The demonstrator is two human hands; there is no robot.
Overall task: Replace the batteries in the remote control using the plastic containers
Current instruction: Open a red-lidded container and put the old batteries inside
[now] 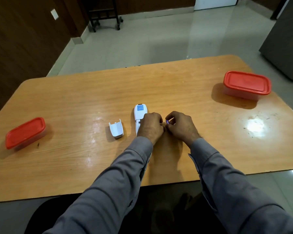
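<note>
A white remote control (139, 112) lies face down in the middle of the table, its battery bay uncovered. Its white battery cover (116, 129) rests on the table just to the left. My left hand (150, 126) lies over the remote's lower half, fingers curled on it. My right hand (181, 126) is right beside it, pinching a small purple battery (167, 122) between thumb and fingers. Two plastic containers with red lids are closed: one (24, 132) at the near left, one (246, 84) at the far right.
The wooden table (91, 157) ends at a near edge in front of my lap. Beyond its far edge is tiled floor, with a dark wheeled stand (105, 16) at the back and a grey cabinet (284, 48) at the right.
</note>
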